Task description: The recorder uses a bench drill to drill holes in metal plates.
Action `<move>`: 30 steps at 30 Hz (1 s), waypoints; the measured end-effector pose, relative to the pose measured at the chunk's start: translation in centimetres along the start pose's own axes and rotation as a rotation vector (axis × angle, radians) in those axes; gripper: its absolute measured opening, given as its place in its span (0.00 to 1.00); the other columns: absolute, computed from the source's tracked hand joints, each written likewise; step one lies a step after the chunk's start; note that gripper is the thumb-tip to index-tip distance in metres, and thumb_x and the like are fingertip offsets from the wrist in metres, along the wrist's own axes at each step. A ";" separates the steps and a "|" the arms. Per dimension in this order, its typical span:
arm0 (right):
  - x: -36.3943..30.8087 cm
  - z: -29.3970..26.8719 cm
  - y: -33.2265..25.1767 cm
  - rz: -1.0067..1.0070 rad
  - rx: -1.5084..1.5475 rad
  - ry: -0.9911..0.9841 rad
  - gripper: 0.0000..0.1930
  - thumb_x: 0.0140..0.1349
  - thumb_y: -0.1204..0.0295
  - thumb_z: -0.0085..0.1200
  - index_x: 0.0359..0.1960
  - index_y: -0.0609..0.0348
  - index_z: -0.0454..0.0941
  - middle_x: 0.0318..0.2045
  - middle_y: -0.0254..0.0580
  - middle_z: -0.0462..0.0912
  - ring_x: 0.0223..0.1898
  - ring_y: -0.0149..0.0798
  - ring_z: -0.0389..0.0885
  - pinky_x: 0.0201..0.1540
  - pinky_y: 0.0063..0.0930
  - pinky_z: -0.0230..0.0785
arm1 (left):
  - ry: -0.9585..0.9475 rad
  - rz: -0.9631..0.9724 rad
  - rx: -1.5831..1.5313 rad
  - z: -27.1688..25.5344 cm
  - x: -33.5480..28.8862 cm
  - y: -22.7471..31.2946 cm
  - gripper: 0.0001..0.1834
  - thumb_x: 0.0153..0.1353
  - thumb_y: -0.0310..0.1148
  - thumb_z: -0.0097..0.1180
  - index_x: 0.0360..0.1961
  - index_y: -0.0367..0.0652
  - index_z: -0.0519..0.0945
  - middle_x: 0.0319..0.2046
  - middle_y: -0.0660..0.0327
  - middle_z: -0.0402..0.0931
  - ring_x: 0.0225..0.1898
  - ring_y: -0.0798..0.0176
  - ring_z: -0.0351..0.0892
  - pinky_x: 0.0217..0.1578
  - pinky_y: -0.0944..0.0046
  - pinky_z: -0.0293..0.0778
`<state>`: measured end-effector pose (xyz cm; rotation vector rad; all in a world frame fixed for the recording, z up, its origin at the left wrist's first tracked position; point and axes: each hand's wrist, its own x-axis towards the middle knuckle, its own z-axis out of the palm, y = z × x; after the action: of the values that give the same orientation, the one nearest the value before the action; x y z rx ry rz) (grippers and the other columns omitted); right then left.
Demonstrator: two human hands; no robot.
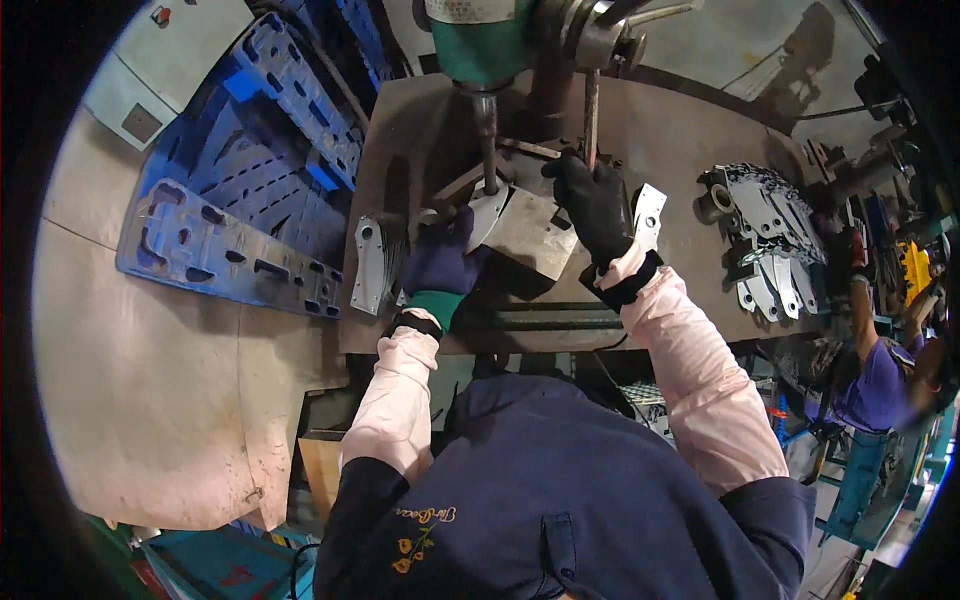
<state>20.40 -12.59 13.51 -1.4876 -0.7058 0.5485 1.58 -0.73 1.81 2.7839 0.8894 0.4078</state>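
A drill press with a green head (478, 50) stands in front of me, its spindle (487, 140) lowered onto a flat metal plate (486, 217). That plate lies against a square steel block (530, 235) on the worktable. My left hand (440, 262), in a dark blue glove with a green cuff, is closed on the plate's left edge; the fingertips are partly hidden. My right hand (597, 208), in a black glove, wraps round the lower end of the press's feed lever (591, 118). Just right of it lies a loose metal plate (649, 216).
A stack of plates (371, 266) stands left of my left hand. Further right sits an oily pile of plates (770, 215). Blue plastic pallets (225, 250) lean beyond the table's left side. At far right a co-worker in purple (868, 385) reaches toward another machine.
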 end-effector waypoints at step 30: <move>9.2 -2.7 9.7 -0.386 -0.272 0.217 0.18 0.62 0.58 0.55 0.24 0.61 0.79 0.13 0.46 0.77 0.16 0.43 0.80 0.21 0.39 0.69 | 0.154 0.012 0.082 0.7 0.0 0.2 0.38 0.55 0.54 0.59 0.66 0.58 0.65 0.58 0.52 0.72 0.55 0.43 0.71 0.52 0.46 0.72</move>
<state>29.60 -7.62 4.79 -1.5790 -0.8929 -0.0058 1.89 -0.96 1.15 2.8645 0.9432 0.6081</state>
